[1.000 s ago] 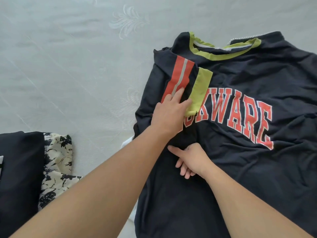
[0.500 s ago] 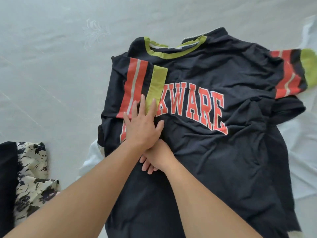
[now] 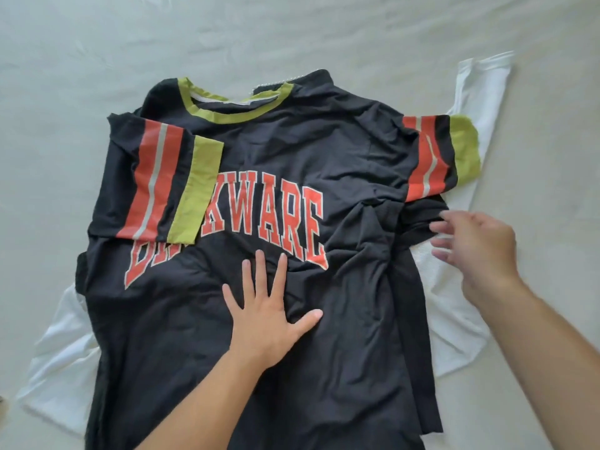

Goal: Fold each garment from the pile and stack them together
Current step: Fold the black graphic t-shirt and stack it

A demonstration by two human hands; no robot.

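One black jersey, spread face up on pale bedding, red lettering across the chest. Lies over a white garment that peeks out at both sides, probably next in the pile. Left sleeve already turned in across the chest, covering the first letters; a judgement, then, that the first side fold is done. Right sleeve not yet folded, sticking out over the white cloth, with the fabric bunched in ridges just below it.

Left hand laid flat on the middle of the jersey under the lettering, fingers spread wide, holding nothing; most likely pressing to keep the cloth from sliding while the other side gets handled. Right hand just off the bunched right edge, fingers loosely extended and blurred, gripping nothing that can be made out; whether touching the cloth, cannot tell. Seemingly reaching for that edge to fold it in to match.

Worth smoothing the bunching first, or the fold may come out lumpy.
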